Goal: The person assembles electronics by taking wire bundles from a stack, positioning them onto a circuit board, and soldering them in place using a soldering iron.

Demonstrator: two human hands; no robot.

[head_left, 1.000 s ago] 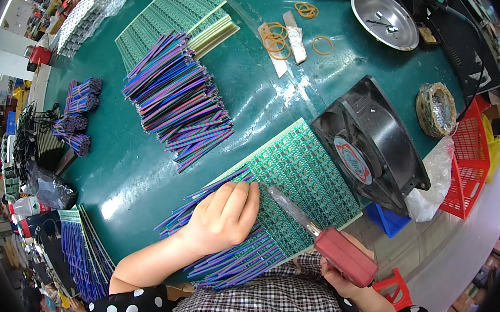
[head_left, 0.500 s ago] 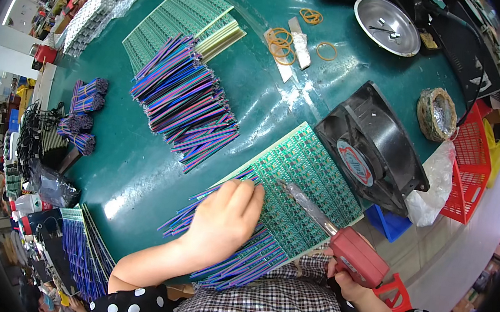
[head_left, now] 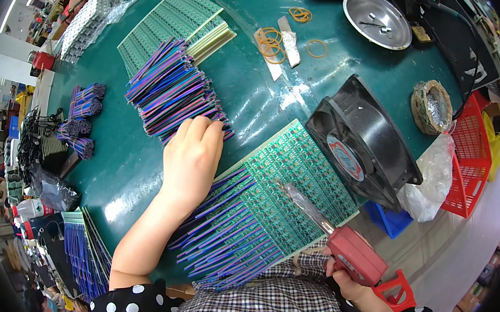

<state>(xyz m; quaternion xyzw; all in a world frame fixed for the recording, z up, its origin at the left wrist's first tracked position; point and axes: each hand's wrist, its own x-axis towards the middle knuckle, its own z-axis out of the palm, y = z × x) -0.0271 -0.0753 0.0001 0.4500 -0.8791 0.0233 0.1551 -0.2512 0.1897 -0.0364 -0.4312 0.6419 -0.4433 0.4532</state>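
My left hand (head_left: 194, 156) is at the near end of a heap of short blue, black and pink wires (head_left: 174, 90), fingers bent together. Its fingertips touch the heap, but what they pinch is hidden. My right hand (head_left: 352, 285) is wrapped round a red soldering gun (head_left: 355, 255). The gun's tip points left, over a green circuit board panel (head_left: 301, 186) lying at a slant before me. Rows of wires (head_left: 228, 245) stick out from the panel's left part toward the lower left. The gun's tip looks close to the panel; contact I cannot tell.
A black fan (head_left: 367, 144) stands right of the panel. Stacked green panels (head_left: 176, 20) lie behind the wire heap. Bundled wires (head_left: 87, 101) and wired panels (head_left: 84, 251) are at left. Rubber bands (head_left: 271, 42), a metal dish (head_left: 377, 20) and a solder coil (head_left: 432, 108) lie farther back.
My left hand has moved from the panel's wires up and left to the near end of the wire heap. My right hand and the soldering gun have hardly moved. The whole view has shifted slightly.
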